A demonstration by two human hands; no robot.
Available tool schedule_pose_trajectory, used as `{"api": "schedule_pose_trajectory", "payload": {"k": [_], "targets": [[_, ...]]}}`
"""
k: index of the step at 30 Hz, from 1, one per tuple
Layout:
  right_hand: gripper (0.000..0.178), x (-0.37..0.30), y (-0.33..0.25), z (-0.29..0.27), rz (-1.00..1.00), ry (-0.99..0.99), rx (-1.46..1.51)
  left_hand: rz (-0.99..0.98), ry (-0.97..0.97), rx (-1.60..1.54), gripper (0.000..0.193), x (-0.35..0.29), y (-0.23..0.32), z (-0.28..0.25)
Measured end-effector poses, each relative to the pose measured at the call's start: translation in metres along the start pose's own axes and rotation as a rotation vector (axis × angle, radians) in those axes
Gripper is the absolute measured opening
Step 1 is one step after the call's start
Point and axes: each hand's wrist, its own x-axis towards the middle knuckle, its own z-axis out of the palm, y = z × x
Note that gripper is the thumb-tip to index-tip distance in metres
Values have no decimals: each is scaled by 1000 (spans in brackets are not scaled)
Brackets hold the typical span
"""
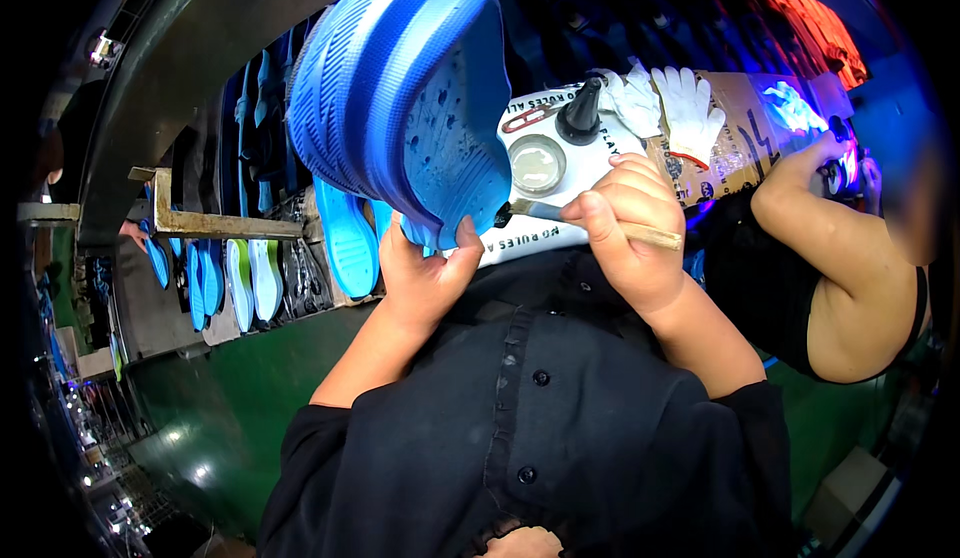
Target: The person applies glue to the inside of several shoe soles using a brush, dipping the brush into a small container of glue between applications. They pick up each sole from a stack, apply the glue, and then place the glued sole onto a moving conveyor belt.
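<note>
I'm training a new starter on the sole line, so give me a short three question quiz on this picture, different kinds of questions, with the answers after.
1. True or false: the left hand holds the blue shoe sole up by its lower end.
2. What does the right hand grip? A. a white glove B. a brush with a wooden handle C. a green sole
3. Fill in: the brush tip points at the ____ of the sole.

Key: 1 true. 2 B. 3 lower edge; whether it touches cannot be told. The white gloves lie behind, beside a white container.
</note>
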Motion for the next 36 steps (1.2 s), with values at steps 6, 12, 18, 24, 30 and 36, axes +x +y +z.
{"api": "schedule_pose_trajectory", "payload": {"k": [6, 12, 18, 24, 30, 36], "targets": [[19, -1, -4, -3, -23, 8, 44, 103, -47, 52, 36, -1, -2, 1], [18, -3, -7, -2, -63, -78, 8, 133, -11, 42, 34, 1, -1, 1], [18, -2, -7, -3, -45, -10, 52, 141, -42, 5, 32, 4, 7, 5], [19, -5, -7, -1, -79, -43, 29, 194, -16, 101, 36, -4, -9, -1], [21, -2, -5, -4, -32, -12, 88, 144, -89, 97, 34, -3, -1, 0], [16, -4, -7, 2, -124, 66, 22, 235, -115, 174, 31, 0, -1, 1]]}}
